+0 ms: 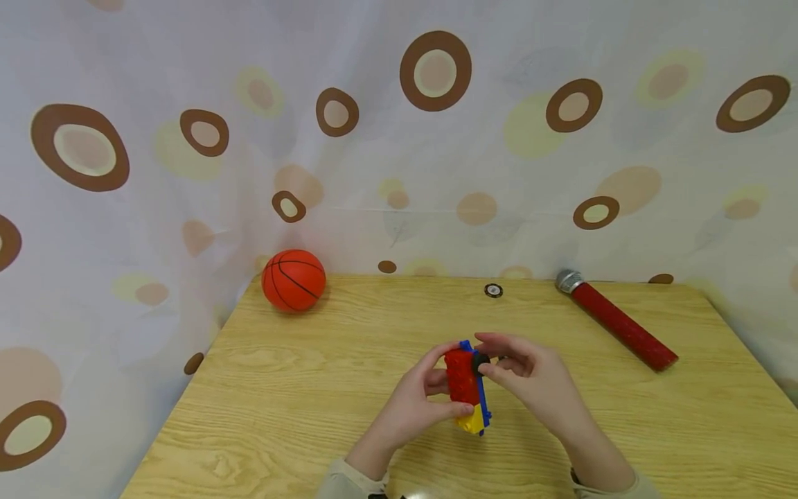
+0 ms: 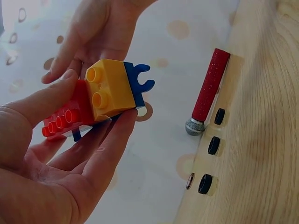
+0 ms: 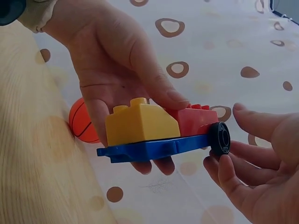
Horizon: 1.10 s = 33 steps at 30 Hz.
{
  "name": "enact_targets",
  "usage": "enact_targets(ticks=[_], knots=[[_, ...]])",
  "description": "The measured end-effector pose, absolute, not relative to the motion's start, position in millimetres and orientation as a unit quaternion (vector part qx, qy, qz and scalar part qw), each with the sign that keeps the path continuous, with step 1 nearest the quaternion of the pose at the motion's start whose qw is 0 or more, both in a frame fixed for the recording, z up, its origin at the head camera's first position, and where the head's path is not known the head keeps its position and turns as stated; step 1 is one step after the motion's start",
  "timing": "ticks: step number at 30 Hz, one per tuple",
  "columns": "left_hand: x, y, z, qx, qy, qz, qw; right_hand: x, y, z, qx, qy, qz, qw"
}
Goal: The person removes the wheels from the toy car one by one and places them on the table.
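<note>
A toy block car [image 1: 461, 380], with red and yellow studded blocks on a blue base, is held above the table in my left hand [image 1: 411, 402]. My left thumb lies along its studded side, with the fingers around the other side. A black wheel [image 3: 221, 139] sits at the red end of the blue base [image 3: 161, 148]. At this wheel my right hand [image 1: 542, 374] has its thumb and curled fingers, while the index finger reaches out past it. A blue hook [image 2: 141, 79] sticks out at the yellow end in the left wrist view.
An orange basketball [image 1: 294, 281] rests at the table's back left. A red-handled microphone [image 1: 617, 322] lies at the right. Between them near the back edge is a round chip [image 1: 494, 290]. Several loose black wheels [image 2: 205, 184] show on the table [image 2: 261, 140] in the left wrist view.
</note>
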<state>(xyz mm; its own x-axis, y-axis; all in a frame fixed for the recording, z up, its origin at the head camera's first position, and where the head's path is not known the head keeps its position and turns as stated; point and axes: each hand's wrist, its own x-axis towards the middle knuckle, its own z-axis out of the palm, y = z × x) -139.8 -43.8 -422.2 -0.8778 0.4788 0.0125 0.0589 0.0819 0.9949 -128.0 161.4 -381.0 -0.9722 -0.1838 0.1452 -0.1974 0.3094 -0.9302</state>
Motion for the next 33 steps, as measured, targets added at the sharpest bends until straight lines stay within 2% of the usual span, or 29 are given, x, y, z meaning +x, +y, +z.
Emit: enact_targets(ticks=[16,33], knots=[[-141.4,-45.6,-425.2,0.209,0.721,0.644,0.146,-128.2,160.6,-383.2,0.077,-0.855,0.512,-0.011],[-141.6,-49.7,-423.6,0.182,0.675,0.694,0.172,-130.1,160.9,-386.9,0.089,-0.843,0.529,-0.036]])
